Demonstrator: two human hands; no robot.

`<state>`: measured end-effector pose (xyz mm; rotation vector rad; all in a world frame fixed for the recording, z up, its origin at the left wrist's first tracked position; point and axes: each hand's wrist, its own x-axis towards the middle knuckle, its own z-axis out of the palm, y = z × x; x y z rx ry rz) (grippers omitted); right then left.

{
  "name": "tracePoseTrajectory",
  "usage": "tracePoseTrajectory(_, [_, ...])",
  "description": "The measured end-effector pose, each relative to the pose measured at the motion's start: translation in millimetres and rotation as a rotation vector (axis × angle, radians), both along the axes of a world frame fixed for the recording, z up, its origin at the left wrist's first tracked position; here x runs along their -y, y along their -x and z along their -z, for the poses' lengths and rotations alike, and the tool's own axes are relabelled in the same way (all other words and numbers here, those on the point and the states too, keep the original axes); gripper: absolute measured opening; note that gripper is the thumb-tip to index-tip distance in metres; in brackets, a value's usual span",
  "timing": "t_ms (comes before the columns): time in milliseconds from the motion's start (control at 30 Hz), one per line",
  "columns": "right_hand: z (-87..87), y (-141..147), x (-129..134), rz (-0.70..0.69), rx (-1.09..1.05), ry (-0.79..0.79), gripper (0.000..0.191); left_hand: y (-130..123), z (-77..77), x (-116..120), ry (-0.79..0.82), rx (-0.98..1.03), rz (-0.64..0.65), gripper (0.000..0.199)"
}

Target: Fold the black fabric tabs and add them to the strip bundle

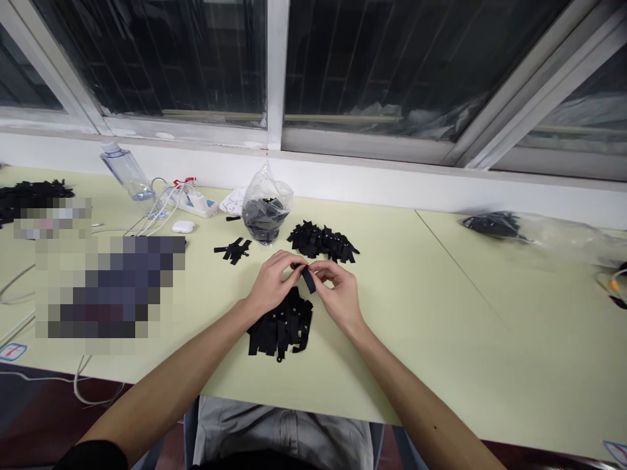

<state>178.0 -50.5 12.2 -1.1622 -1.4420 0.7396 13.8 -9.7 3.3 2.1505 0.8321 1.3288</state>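
A short black fabric strap [308, 280] is pinched between my two hands, a little above the table. My left hand [274, 281] grips its upper left end with thumb and fingers. From the other side, my right hand [337, 290] holds the same strap, fingertips nearly touching the left ones. Just below my hands lies a pile of black straps [281, 326], some with small white marks. Behind my hands sits another heap of black straps [323, 241], and a smaller scatter of black pieces [234, 249] lies to the left.
A clear plastic bag [267, 202] with black pieces stands at the back. Left of it are a white earbud case [183, 226], a power strip [200, 203] with cables and a tilted water bottle [128, 173]. Another plastic bag [543, 232] lies at right, near the windows.
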Motion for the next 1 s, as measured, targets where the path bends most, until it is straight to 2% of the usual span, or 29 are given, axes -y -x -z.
tracePoseTrajectory(667, [-0.1,2.8,1.0,-0.043,0.004,0.032,0.019,3.0,2.1,-2.7,-0.02,0.001,-0.015,0.013])
tracePoseTrajectory(867, [-3.1,-0.3,0.4,-0.025,-0.007,0.03,0.019,2.8,-0.4,-2.7,-0.047,0.035,-0.151,0.021])
tracePoseTrajectory(1000, [-4.9,-4.4,-0.7,0.021,-0.007,0.001,0.02,3.7,-3.9,-2.0,-0.085,0.048,-0.239,0.011])
